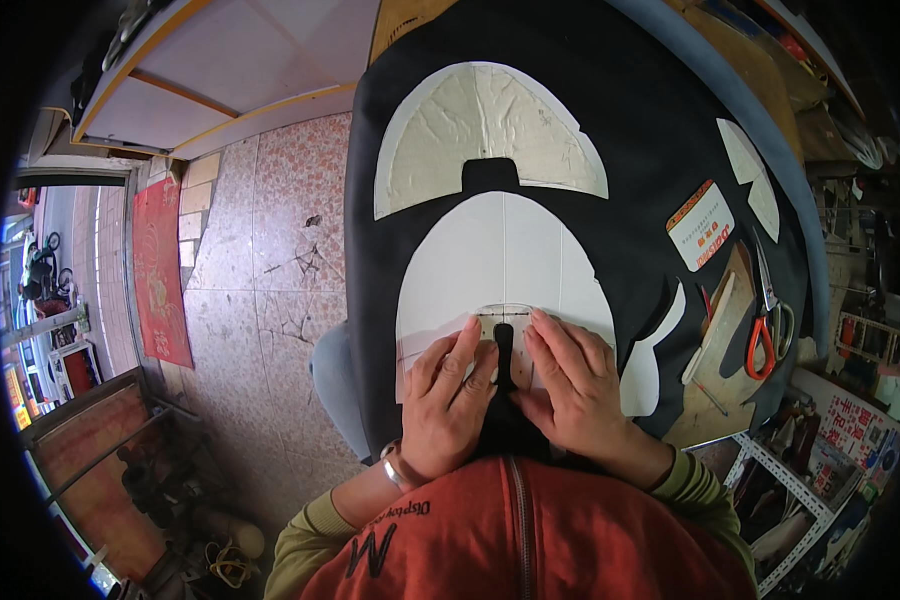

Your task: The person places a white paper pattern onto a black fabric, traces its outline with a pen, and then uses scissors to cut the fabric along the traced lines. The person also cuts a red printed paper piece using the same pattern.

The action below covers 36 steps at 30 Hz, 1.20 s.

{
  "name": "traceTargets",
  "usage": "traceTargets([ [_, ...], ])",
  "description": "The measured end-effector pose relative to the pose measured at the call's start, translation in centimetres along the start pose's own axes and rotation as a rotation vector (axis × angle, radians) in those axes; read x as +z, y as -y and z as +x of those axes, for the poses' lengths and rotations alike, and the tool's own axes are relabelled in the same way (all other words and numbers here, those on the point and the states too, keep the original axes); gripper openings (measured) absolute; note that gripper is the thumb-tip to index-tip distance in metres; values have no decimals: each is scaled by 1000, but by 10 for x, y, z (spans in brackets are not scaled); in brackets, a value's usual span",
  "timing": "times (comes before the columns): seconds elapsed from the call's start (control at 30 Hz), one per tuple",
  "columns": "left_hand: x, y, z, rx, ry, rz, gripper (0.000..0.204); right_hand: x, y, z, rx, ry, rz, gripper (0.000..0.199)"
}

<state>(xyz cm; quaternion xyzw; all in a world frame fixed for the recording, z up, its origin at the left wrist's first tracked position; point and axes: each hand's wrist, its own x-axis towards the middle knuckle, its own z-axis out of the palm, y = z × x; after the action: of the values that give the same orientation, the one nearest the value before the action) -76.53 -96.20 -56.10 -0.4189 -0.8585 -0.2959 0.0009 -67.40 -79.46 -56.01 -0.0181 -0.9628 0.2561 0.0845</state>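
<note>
A white arch-shaped pattern piece (505, 250) with faint lengthwise creases lies on black sheet material (630, 110). At its near edge is a small beige template (498, 318) with a dark slot up its middle. My left hand (444, 400) rests on the left side of both, fingers stretched out and fingertips on the template. On the other side my right hand (582, 390) lies with its fingers extended, fingertips at the template's upper right corner. The fingers cover much of the template. Farther away lies a second arch-shaped piece (480, 110), covered in shiny beige tape, with a squarish notch.
To the right are a printed card (700, 225), orange-handled scissors (762, 345) and a light flat stick (710, 335) on a brown scrap (705, 405). White cut pieces (642, 380) lie nearby. A metal shelf frame (800, 530) stands at lower right. Tiled floor (290, 240) shows at left.
</note>
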Motion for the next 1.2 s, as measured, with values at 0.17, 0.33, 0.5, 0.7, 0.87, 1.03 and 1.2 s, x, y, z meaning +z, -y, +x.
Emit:
traceTargets([
  [0.17, -2, 8, 2, 13, 22, -11, 39, 1, -1, 0, -3, -6, 29, 55],
  [0.33, -9, 31, 12, 133, 43, -83, 35, -1, -5, 5, 3, -34, -16, 48],
  [0.5, -16, 31, 17, 165, 41, -83, 39, 0, -9, 5, -31, -71, 37, 50],
  [0.7, -14, 28, 14, 170, 14, -44, 42, 2, -9, 4, -54, -115, 35, 49],
  [0.87, -14, 28, 13, 171, 33, -31, 43, 2, -10, 3, -65, -125, 36, 49],
  [1.03, -14, 28, 10, 175, 28, -17, 42, 3, -10, 2, -81, -129, 43, 50],
  [1.2, -12, 22, 5, 153, 12, 12, 42, 2, -10, 2, -84, -124, 40, 49],
])
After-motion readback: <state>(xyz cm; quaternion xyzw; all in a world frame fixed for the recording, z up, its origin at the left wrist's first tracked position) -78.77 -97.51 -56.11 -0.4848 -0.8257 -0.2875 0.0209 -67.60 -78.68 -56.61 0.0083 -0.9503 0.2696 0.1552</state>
